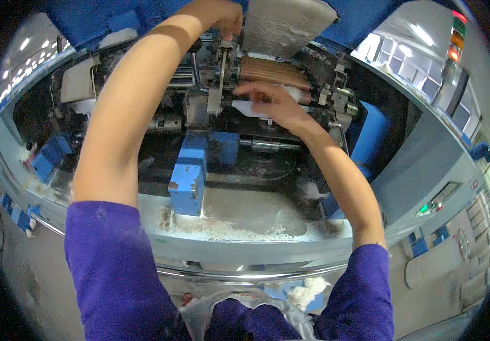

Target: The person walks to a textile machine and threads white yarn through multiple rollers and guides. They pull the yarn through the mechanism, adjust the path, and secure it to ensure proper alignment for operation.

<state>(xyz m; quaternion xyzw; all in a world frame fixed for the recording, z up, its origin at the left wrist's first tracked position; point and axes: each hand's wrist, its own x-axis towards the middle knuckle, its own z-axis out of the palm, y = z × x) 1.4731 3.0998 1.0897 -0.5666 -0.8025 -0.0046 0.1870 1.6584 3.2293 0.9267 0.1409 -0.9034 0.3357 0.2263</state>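
Note:
My left hand [229, 20] is raised at the top, over the upper end of an upright metal arm [222, 71] in the machine. Its fingers point down and look bent; blur hides whether they grip the arm. Lower and to the right, my right hand [270, 101] reaches in with its index finger stretched out to the left. Just under its fingers lies a white flat piece [245, 108]; I cannot tell whether they touch. Above this hand is a brown ridged roller [276, 73]. A grey, fuzz-covered plate [287, 25] stands tilted up behind it.
Blue blocks [188, 182] with chipped paint stand in the machine's near part. White fluff lies along the pale front ledge [250, 230]. A metal rail [239, 276] crosses before me. A signal lamp tower [456, 37] rises at right, and a green light [424, 208] glows on the side panel.

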